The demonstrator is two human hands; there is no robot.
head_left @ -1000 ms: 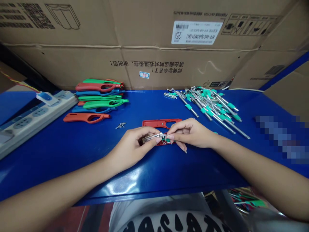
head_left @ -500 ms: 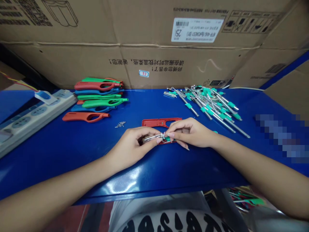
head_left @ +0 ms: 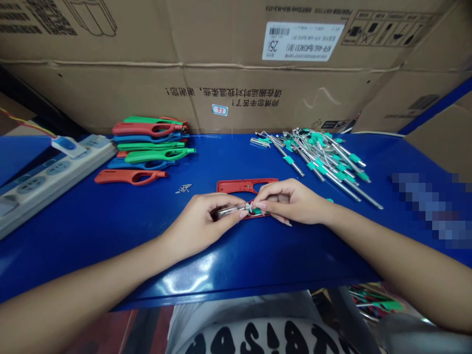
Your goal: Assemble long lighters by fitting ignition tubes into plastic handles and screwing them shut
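My left hand (head_left: 210,216) is closed, its thumb and fingers pinching a small silvery lighter insert (head_left: 229,211) with thin wires at its right end. At that wired end my right hand (head_left: 282,202) is closed too, fingertips pinched on the wires (head_left: 251,208); a green piece (head_left: 257,211) shows just below. Under both hands lies a red shell half (head_left: 247,216), mostly covered. Just behind them another red lighter shell half (head_left: 236,186) rests with its hollow side up, its right end partly behind my right hand.
Several coloured lighter shells (head_left: 140,129) are stacked at the back left, beside a white power strip (head_left: 55,172). Small screws (head_left: 183,189) lie left of centre. Metal lighter tubes with green tape (head_left: 328,157) are piled back right. A cardboard wall (head_left: 221,73) closes off the back.
My right fingers have shifted slightly at the wired end. The insert stays in my left hand, and the view has moved a little.
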